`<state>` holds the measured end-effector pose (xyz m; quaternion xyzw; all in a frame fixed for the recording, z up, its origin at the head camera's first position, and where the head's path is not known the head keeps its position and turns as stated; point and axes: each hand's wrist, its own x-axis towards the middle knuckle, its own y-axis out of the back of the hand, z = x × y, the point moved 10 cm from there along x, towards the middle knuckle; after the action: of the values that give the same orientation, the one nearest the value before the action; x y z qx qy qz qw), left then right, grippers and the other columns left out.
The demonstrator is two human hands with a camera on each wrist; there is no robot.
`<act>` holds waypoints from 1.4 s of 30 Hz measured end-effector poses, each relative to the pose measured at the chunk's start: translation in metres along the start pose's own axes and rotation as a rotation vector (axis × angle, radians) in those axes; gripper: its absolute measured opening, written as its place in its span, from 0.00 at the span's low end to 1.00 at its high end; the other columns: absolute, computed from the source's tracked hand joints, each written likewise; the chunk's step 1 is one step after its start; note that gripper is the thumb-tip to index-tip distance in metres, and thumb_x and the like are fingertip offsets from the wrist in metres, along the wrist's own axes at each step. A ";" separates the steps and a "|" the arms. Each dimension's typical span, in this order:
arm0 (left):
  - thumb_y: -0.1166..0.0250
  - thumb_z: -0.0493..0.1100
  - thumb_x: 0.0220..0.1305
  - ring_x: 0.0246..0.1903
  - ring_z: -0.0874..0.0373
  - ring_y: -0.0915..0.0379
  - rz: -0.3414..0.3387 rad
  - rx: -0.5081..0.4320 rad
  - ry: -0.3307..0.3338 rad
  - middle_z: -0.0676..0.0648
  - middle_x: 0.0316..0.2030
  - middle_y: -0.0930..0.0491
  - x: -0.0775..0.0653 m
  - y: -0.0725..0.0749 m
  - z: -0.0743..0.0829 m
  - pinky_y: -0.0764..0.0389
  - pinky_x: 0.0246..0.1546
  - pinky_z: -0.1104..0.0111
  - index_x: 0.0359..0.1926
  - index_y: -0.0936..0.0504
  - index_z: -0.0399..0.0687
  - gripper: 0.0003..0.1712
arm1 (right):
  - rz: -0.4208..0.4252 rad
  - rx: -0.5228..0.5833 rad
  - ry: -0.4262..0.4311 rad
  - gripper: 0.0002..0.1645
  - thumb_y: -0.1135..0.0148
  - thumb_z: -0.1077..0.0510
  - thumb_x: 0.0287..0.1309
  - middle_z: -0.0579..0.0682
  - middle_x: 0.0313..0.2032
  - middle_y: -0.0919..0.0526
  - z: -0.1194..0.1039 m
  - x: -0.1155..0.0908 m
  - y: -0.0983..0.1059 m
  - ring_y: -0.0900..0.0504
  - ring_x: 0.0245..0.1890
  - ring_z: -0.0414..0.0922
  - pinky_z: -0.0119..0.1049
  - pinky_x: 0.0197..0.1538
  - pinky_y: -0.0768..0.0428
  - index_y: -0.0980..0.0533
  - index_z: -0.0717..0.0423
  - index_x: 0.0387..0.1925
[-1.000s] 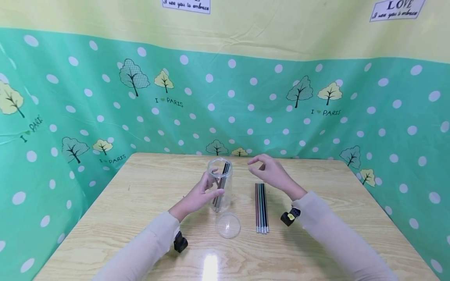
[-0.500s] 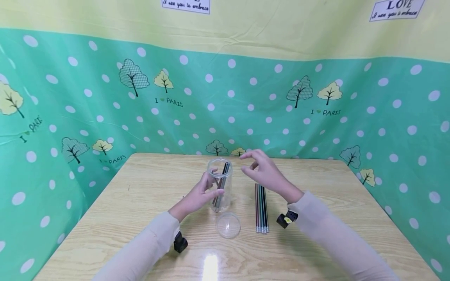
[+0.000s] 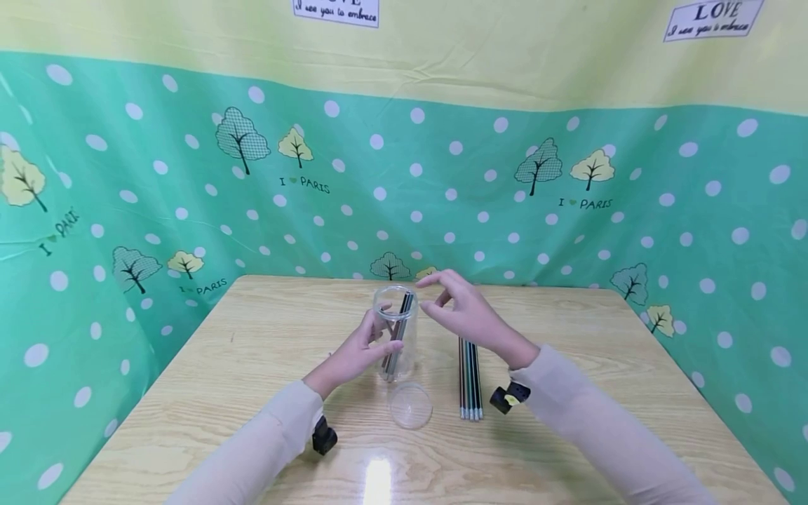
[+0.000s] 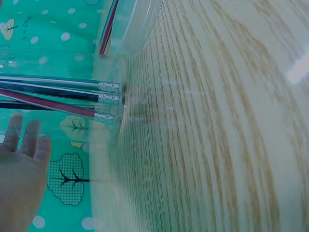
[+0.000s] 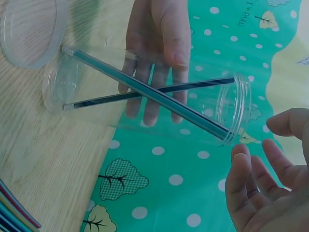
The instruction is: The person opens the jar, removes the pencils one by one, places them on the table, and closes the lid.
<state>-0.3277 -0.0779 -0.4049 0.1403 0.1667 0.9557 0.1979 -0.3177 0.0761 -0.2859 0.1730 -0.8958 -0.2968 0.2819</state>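
Observation:
A clear lidless jar [image 3: 409, 354] stands upright on the table, with several pencils [image 3: 396, 340] leaning inside it. My left hand [image 3: 353, 356] holds the jar from its left side, thumb in front and fingers behind. The left wrist view shows the silver ends of the pencils [image 4: 107, 98] at the jar's bottom. Beside the jar's mouth, apart from it, my right hand [image 3: 468, 314] hovers with bent fingers and nothing between them. Below that hand a row of dark pencils [image 3: 470, 382] lies on the table, its far ends hidden by the hand.
A round clear lid [image 3: 410, 407] lies flat on the wooden table [image 3: 271, 322], just in front of the jar. Behind the table hangs a green and yellow patterned cloth [image 3: 353, 224]. Black wrist cameras [image 3: 325, 436] sit under both sleeves.
My right hand has moved left, from above the row of pencils to beside the jar's mouth. My left hand and the jar have stayed in place.

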 end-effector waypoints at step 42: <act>0.39 0.46 0.74 0.71 0.51 0.42 -0.048 -0.019 -0.110 0.50 0.72 0.37 -0.001 -0.003 0.004 0.44 0.69 0.41 0.73 0.47 0.62 0.34 | -0.119 -0.283 0.118 0.19 0.42 0.50 0.72 0.46 0.42 0.12 -0.034 0.016 -0.052 0.31 0.10 0.31 0.30 0.17 0.32 0.20 0.49 0.59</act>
<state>-0.3245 -0.0742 -0.4027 0.1865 0.1498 0.9431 0.2308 -0.3020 0.0145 -0.2897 0.2014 -0.8152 -0.4254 0.3375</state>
